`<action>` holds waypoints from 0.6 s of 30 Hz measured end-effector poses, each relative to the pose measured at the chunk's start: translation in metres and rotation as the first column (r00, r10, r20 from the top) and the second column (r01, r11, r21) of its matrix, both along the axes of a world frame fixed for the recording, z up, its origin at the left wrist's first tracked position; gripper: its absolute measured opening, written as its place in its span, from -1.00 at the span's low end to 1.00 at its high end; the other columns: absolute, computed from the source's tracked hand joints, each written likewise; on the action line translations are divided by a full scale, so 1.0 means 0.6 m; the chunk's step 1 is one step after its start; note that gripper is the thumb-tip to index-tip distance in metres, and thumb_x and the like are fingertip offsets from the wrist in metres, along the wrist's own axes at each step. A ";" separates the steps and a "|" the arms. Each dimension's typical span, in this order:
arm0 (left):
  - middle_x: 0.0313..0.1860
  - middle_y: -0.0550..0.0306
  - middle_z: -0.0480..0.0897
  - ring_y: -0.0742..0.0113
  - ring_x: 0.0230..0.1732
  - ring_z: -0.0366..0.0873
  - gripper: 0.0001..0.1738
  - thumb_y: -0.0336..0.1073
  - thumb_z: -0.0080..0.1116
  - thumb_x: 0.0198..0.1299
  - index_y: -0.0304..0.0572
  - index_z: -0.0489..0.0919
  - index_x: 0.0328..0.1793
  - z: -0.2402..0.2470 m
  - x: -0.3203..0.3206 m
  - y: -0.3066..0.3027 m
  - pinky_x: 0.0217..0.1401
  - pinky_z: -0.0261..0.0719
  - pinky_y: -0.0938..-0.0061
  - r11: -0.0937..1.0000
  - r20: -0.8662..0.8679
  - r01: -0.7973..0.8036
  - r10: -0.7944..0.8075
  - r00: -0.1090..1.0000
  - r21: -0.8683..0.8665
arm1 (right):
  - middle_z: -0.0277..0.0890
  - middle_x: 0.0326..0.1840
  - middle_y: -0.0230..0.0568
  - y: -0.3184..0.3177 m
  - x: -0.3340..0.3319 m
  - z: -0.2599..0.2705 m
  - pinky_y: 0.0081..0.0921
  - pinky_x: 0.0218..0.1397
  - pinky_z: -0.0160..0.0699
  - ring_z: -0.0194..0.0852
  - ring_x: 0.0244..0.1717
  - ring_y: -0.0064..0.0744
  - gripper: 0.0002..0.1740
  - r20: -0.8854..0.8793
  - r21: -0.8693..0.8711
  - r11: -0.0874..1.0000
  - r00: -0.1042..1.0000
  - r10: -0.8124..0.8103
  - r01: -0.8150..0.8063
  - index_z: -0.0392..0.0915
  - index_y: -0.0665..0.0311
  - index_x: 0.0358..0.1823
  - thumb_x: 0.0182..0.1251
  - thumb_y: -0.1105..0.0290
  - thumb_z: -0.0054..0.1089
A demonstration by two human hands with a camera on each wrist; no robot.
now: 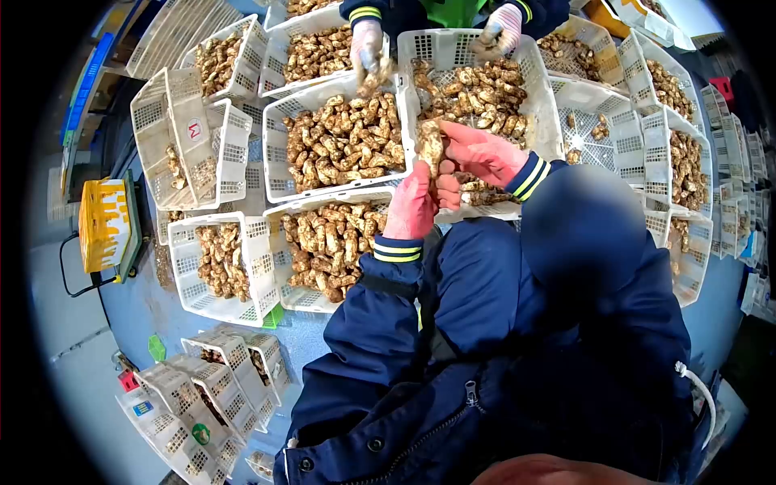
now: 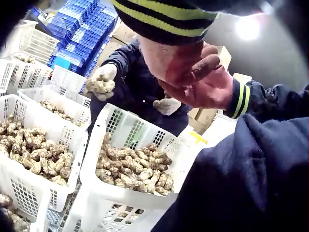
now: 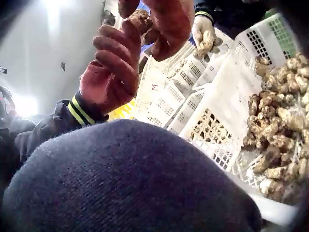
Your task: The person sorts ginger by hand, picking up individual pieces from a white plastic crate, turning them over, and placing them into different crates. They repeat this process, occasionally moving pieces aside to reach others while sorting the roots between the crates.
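A knobbly, mottled brown-and-cream tuber-like piece (image 1: 431, 145) is held upright between both hands. My left hand (image 1: 411, 202), in a pink glove, grips its lower end. My right hand (image 1: 485, 153), also pink-gloved, pinches it near the top from the right. In the right wrist view, the piece (image 3: 140, 20) shows between the fingers of both hands; the left wrist view hides it behind the gloves. Below the hands, a white crate (image 1: 541, 101) carries many similar pieces (image 1: 485, 93). To its left stands another white crate (image 1: 273, 153), filled with the same pieces (image 1: 343, 145).
Across the crates, another person in pale gloves holds a similar piece (image 1: 374, 78) in one hand (image 1: 367, 44); their other hand (image 1: 501, 31) is over the near crate's far rim. More white crates surround us. A yellow-and-white box (image 1: 105, 226) is on a cart at left.
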State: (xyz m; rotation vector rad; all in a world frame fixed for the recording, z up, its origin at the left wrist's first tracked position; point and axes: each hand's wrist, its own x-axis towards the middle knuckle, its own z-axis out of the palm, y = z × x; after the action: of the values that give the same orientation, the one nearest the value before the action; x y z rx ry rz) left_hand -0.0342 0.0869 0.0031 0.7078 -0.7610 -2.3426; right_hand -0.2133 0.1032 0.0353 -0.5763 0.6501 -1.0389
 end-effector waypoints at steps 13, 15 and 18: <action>-0.18 0.18 0.52 0.36 -0.22 0.45 -0.51 0.06 -0.07 0.22 -0.19 0.39 0.05 -0.002 0.019 0.004 -0.15 0.43 0.50 0.986 -0.080 0.084 -0.073 0.994 0.142 | 0.12 -0.61 -0.56 0.057 -0.043 0.071 -0.75 -0.32 0.26 0.12 -0.55 -0.78 -0.24 0.044 -0.244 0.922 0.953 -0.300 0.302 0.00 0.22 0.33 -0.03 0.59 -0.15; -0.03 0.12 0.49 0.36 -0.11 0.46 -0.51 0.04 -0.09 0.23 -0.23 0.36 0.06 -0.009 0.046 0.001 -0.08 0.44 0.50 0.993 -0.014 -0.076 0.077 0.997 0.090 | 0.12 -0.62 -0.58 0.106 -0.104 0.073 -0.76 -0.33 0.26 0.10 -0.58 -0.77 -0.27 -0.043 -0.224 0.876 0.894 -0.447 0.427 0.05 0.23 0.31 -0.02 0.60 -0.16; -0.03 0.27 0.54 0.43 -0.07 0.47 -0.57 -0.02 -0.03 0.21 -0.08 0.42 0.11 -0.030 0.069 -0.012 -0.01 0.44 0.49 0.981 0.001 -0.096 0.097 0.995 0.171 | 0.21 -0.55 -0.53 0.203 -0.195 0.056 -0.67 -0.26 0.33 0.20 -0.50 -0.69 -0.32 -0.187 -0.173 0.791 0.769 -0.612 0.588 0.10 0.20 0.30 0.04 0.60 -0.13</action>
State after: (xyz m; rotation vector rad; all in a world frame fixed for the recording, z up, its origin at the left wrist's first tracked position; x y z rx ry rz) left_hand 0.0075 0.0800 -0.0147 0.7901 -0.5142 -2.3395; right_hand -0.3305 0.2251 0.0688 -0.5998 1.0359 -1.6351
